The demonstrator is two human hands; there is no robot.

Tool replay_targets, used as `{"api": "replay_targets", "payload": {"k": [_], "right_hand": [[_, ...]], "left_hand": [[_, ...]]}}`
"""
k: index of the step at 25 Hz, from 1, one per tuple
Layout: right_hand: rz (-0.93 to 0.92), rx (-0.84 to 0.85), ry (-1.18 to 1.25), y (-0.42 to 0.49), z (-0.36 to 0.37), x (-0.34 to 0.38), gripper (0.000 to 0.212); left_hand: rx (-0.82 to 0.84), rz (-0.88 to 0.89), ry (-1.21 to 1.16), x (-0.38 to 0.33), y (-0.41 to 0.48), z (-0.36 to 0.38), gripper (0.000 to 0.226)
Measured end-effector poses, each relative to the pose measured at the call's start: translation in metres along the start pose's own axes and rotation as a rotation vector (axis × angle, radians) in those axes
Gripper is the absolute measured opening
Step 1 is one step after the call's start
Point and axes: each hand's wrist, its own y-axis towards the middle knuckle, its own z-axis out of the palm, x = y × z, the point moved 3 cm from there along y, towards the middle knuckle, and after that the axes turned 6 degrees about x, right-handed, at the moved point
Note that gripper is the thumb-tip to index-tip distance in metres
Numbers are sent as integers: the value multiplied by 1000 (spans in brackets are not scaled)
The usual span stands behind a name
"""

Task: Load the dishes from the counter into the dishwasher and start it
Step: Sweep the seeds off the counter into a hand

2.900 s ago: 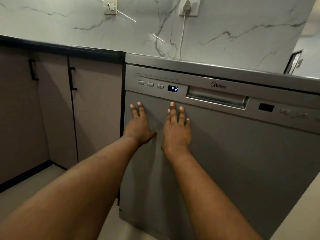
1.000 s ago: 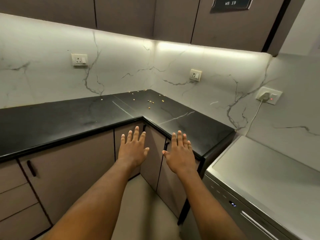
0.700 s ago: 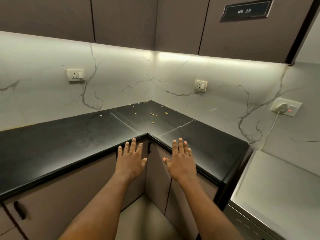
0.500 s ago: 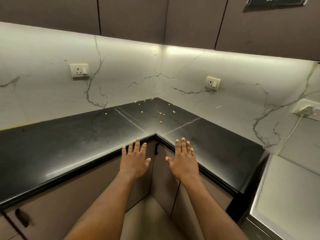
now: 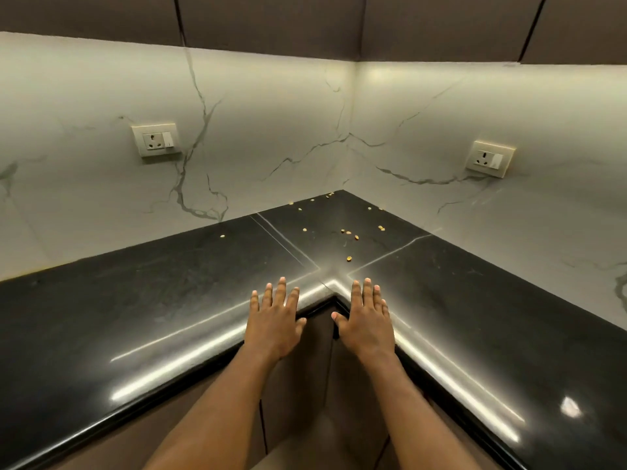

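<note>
Holding my left hand [image 5: 273, 325] and right hand [image 5: 366, 325] flat and empty at the inner corner of the counter [image 5: 135, 317], I see no dishes on it; with the dishwasher out of view, I risk leaving it unstarted.

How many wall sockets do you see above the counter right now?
2. The left socket is on the marble wall left of the corner; the right socket is right of it. More may lie out of frame.

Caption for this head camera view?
Open left hand and right hand at the corner of a glossy black stone countertop dotted with small yellow kernels.
</note>
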Motion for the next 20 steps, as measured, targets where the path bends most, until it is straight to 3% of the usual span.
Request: {"api": "replay_targets", "payload": {"k": [12, 20], "right_hand": [[54, 125, 14, 188, 56, -25, 82], [268, 193, 81, 289, 110, -36, 82]], "left_hand": [[140, -30, -33, 18, 191, 53, 68], [208, 49, -55, 37, 337, 86, 68]]}}
